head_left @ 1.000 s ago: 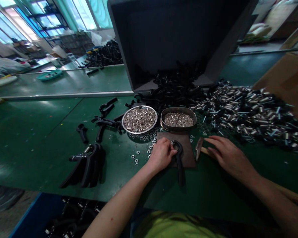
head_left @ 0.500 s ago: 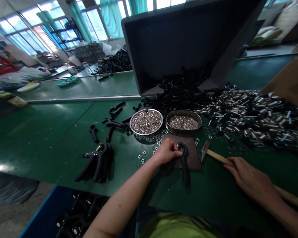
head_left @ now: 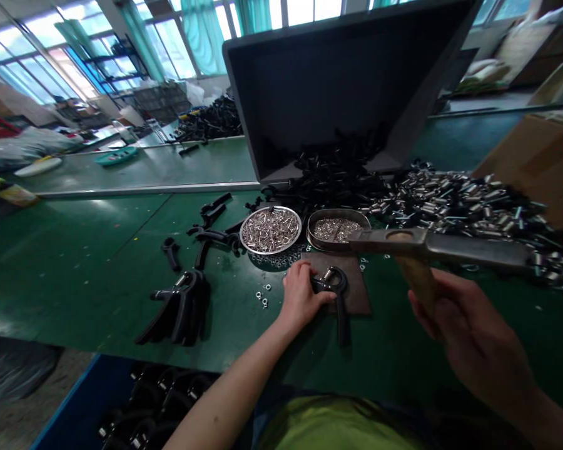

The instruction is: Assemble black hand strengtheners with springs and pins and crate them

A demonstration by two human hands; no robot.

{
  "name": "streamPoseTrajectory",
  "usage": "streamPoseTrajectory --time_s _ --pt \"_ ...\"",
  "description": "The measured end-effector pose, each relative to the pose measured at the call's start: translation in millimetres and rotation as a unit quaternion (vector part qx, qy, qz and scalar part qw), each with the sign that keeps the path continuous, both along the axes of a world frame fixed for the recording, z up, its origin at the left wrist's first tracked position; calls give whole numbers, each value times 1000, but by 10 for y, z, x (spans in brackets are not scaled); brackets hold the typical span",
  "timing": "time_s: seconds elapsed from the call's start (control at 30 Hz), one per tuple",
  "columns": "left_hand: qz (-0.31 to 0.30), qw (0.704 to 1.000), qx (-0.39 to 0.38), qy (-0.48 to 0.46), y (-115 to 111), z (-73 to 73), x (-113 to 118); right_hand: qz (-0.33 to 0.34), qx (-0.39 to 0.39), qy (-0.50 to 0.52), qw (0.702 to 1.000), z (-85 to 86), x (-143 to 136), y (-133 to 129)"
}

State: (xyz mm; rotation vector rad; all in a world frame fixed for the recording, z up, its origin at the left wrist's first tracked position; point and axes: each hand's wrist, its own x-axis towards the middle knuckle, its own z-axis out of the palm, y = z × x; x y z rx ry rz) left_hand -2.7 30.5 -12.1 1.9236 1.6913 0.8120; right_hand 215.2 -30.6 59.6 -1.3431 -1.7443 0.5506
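Observation:
My right hand [head_left: 473, 337] is closed round the wooden handle of a hammer [head_left: 478, 247], whose metal head is raised close to the camera. A black hand gripper [head_left: 341, 303] with a metal spring near its ring-shaped end lies partly on a brown metal plate [head_left: 359, 294]. My left hand [head_left: 303, 294] holds the hand gripper from the left, thumb and fingers closed on its other arm. Left of my forearm stands a cluster of similar black hand grippers [head_left: 182, 309]. A few small metal rings [head_left: 265, 302] lie near my left wrist.
Behind the plate are a round dish of metal pins [head_left: 269, 230] and an oval tin of small parts [head_left: 315, 239]. A large grey bin [head_left: 258, 125] lies tipped with black parts spilling out. Springs and metal parts [head_left: 469, 200] are heaped right. A blue crate [head_left: 70, 406] stands below the edge.
My right hand has lifted the hammer from low beside the plate up toward the camera. My left hand has shifted slightly on the hand gripper, its fingers now further from the spring.

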Motion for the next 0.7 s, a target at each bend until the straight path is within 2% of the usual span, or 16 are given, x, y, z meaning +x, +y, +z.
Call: streamPoseTrajectory --time_s 0.07,0.17,0.23,0.37,0.53,0.63,0.7 --pt "39 999 22 21 -123 -16 0 39 1 -104 994 -170 -1 33" --pt "62 996 22 55 -231 -34 1 101 -70 -215 969 -331 4 111" --pt "55 996 12 71 -254 -41 2 101 -74 -217 968 -313 -1 128" --pt "26 995 -28 94 -252 -32 7 66 -5 -185 981 -249 -9 116" --pt "20 986 -98 132 -247 24 9 107 -89 -242 960 -299 -20 289" --pt "18 984 -100 149 -242 50 15 44 -45 -220 973 -328 -33 446" --pt "15 984 -99 148 -234 59 25 33 -47 -229 972 -418 4 526"
